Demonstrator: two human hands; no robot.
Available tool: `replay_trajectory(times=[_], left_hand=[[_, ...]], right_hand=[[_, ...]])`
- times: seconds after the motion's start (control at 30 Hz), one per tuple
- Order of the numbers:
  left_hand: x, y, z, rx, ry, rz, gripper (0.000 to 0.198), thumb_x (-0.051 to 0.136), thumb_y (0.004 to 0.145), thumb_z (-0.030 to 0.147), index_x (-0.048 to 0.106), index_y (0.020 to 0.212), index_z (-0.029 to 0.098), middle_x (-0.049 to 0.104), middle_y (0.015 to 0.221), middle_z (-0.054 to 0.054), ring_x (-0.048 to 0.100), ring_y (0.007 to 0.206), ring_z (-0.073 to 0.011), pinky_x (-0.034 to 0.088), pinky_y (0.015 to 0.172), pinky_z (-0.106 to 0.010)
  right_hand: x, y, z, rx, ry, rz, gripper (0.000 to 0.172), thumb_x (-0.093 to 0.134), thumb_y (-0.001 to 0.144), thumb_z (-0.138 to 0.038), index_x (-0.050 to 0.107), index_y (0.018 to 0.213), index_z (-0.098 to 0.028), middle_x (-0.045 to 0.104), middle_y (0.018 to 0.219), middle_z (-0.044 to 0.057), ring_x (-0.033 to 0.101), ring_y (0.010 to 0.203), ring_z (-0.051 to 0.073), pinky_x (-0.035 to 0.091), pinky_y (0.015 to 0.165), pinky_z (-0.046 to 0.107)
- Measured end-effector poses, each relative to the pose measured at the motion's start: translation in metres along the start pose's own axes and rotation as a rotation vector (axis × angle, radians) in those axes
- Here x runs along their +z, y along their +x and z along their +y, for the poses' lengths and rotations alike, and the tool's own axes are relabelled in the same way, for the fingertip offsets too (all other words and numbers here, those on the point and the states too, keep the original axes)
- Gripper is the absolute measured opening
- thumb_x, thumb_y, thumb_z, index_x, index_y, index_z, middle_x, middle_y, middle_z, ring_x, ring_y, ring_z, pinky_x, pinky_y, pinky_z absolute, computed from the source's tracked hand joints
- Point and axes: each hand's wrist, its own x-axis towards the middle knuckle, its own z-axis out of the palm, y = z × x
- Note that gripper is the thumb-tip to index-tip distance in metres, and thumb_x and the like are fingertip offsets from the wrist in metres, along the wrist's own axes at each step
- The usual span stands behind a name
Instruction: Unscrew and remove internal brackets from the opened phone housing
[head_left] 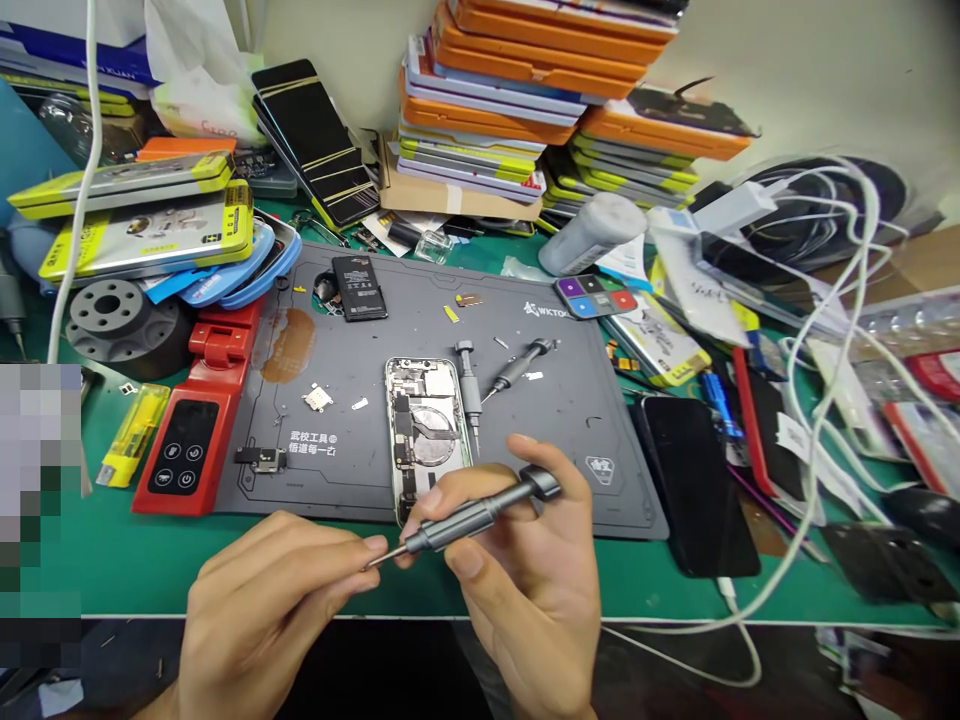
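Observation:
A grey precision screwdriver (469, 517) lies slantwise in my right hand (525, 570), its cap against the fingers and its shaft pointing left. My left hand (277, 590) is closed in a pinch at the screwdriver's tip; whether a small part sits between those fingertips is hidden. Just beyond my hands, an opened phone (429, 430) lies on the grey work mat (540, 420), its inner parts exposed and its lower end partly covered by my right hand. Two more screwdrivers, one upright in view (468, 385) and one slanted (517, 368), rest beside the phone.
A phone battery (359, 288) and small metal parts (318, 397) lie on the mat. At left stand a red device (180, 450) and a yellow lighter (135, 435). A black phone (697, 485) with a white cable (795, 540) lies right. Stacked orange cases (547, 60) rise behind.

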Motion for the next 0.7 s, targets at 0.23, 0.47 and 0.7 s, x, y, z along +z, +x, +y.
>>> replay_trajectory(times=[0.23,0.47,0.7], left_hand=[[0.0004,-0.0011,-0.0004,0.007,-0.018,0.012,0.016,0.068,0.105,0.01,0.076,0.115,0.021,0.081,0.101,0.001,0.075,0.089,-0.0078,0.061,0.075,-0.018],[0.0008,-0.0018,-0.0007,0.004,-0.043,0.024,0.019,0.069,0.103,0.006,0.076,0.115,0.02,0.081,0.1,0.001,0.075,0.089,-0.0088,0.061,0.075,-0.019],[-0.0005,-0.0045,-0.0014,0.007,-0.047,0.023,0.02,0.07,0.103,0.006,0.076,0.115,0.02,0.081,0.102,0.0,0.076,0.09,-0.0103,0.062,0.075,-0.02]], right_hand=[[0.0004,-0.0013,-0.0011,0.026,-0.022,0.03,0.043,0.067,0.113,-0.021,0.053,0.151,-0.036,0.073,0.109,0.0,0.075,0.085,0.016,0.073,0.08,0.031],[0.0015,-0.0012,-0.0023,0.044,0.004,0.036,0.043,0.068,0.113,-0.02,0.055,0.15,-0.037,0.073,0.11,0.0,0.074,0.085,0.014,0.072,0.082,0.028],[0.001,-0.0017,-0.0009,0.04,-0.06,0.034,0.043,0.068,0.113,-0.023,0.052,0.15,-0.037,0.074,0.11,0.001,0.076,0.088,0.017,0.073,0.08,0.03]])
